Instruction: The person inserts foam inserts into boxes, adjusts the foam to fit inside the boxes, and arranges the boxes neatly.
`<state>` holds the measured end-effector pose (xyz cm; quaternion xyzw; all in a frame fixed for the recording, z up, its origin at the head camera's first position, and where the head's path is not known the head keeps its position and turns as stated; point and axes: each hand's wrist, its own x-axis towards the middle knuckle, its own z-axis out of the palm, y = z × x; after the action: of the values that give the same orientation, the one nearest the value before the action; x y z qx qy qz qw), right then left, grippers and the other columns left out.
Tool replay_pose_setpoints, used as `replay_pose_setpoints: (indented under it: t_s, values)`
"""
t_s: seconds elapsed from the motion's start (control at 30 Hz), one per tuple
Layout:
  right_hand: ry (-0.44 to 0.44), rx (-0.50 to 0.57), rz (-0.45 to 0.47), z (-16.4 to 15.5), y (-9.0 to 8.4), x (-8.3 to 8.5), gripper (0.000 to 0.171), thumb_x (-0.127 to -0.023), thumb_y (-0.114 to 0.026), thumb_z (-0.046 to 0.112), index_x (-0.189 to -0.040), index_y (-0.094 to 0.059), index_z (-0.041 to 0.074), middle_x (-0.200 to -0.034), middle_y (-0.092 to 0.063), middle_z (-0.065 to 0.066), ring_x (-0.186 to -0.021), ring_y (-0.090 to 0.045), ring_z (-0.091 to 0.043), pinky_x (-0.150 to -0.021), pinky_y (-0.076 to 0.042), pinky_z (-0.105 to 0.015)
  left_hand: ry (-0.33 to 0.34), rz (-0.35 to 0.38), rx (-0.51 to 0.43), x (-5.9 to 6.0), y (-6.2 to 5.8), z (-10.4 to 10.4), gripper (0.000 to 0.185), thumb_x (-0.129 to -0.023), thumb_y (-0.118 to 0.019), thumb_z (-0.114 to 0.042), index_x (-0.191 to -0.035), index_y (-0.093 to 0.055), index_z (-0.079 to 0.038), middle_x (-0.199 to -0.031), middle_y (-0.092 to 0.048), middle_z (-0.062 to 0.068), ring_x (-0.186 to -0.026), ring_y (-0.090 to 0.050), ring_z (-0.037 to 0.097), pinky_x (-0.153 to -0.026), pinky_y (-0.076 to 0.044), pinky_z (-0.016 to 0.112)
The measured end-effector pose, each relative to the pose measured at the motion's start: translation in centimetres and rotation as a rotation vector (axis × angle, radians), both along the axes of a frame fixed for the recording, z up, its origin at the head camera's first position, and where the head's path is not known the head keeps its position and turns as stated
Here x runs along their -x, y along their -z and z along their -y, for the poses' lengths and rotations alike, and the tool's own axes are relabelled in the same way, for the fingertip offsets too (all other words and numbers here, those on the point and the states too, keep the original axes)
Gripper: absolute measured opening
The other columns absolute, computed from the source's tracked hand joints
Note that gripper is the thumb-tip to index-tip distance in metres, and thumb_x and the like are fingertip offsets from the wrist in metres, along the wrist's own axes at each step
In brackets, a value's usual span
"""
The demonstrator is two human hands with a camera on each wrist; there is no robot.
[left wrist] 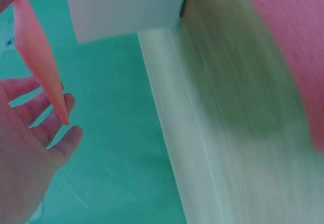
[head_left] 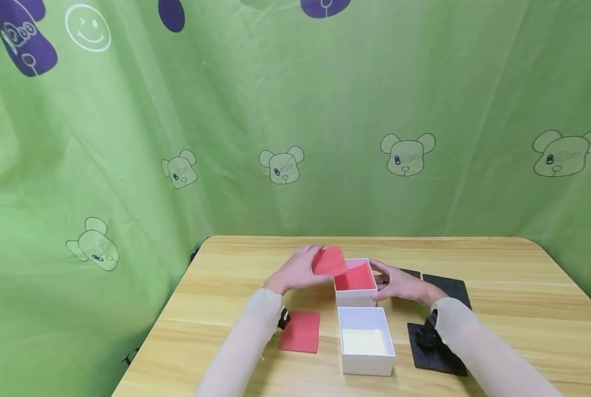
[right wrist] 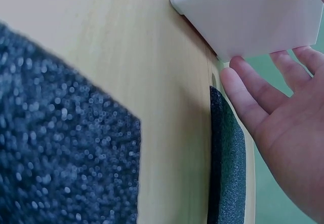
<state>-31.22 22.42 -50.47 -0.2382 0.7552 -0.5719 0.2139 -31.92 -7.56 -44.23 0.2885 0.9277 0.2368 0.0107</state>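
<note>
Left hand (head_left: 299, 270): pinches a red square sheet (head_left: 329, 261) between thumb and fingers; sheet tilted, above the left rim of the far white box, partly overlapping its opening in the head view.

Right hand (head_left: 399, 284): spread wide, gripping the far white box (head_left: 356, 298) at its right side, fingers toward the far edge, thumb by the near corner.

Far white box: open-topped, upright on the wood-grain table (head_left: 523, 309); a red inner sheet (head_left: 357, 277) shows inside.

Near white box (head_left: 367, 365): open-topped, directly in front of the far one, neither hand on it; whether the two touch, cannot tell.

Loose red sheet (head_left: 302, 333): flat on the table, left of the near white box.

Near black sheet (head_left: 431, 358): flat, right of the near white box, partly under the right forearm in view. Far black sheets (head_left: 451, 289): behind the right hand, partly hidden.

Step in hand, as judged: moving a red sheet at the far white box; whether inward or outward, cannot tell. Next move, as judged: calls for a steady box and a sheet kept clear of the rim; if inward, levelled and squared to the walls.
</note>
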Motion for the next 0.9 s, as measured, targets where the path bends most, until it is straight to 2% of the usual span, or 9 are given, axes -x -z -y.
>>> replay_pose_setpoints:
  t_s: [0.33, 0.57, 0.9]
  values:
    - [0.023, -0.052, 0.001, -0.1, 0.0, 0.0, 0.102, -0.078, -0.078, 0.013, -0.151, -0.008, 0.006, -0.15, -0.021, -0.027, -0.129, -0.035, -0.045, -0.095, -0.047, -0.04, 0.067, -0.061, 0.096, -0.9, -0.5, -3.6, 0.087, -0.075, -0.068, -0.057, -0.144, -0.037, -0.014, -0.138, -0.042, 0.002, -0.121, -0.042, 0.017, -0.098, -0.042, 0.032]
    - [0.009, -0.036, 0.005, 0.0, 0.0, 0.0, 0.103, -0.078, -0.077, 0.01, -0.152, -0.006, 0.007, -0.152, -0.015, -0.027, -0.129, -0.033, -0.046, -0.094, -0.048, -0.039, 0.12, -0.127, 0.173, -0.6, 0.2, -5.1, 0.086, -0.076, -0.066, -0.058, -0.144, -0.037, -0.013, -0.139, -0.043, 0.003, -0.124, -0.04, 0.017, -0.102, -0.038, 0.03]
    - [0.018, -0.042, 0.016, -0.1, -0.2, -0.2, 0.103, -0.077, -0.078, 0.012, -0.152, -0.006, 0.008, -0.15, -0.019, -0.027, -0.128, -0.035, -0.045, -0.093, -0.048, -0.039, 0.112, -0.091, 0.176, -0.5, 0.8, -5.8, 0.084, -0.077, -0.067, -0.056, -0.144, -0.038, -0.015, -0.136, -0.044, 0.001, -0.118, -0.043, 0.015, -0.094, -0.042, 0.027]
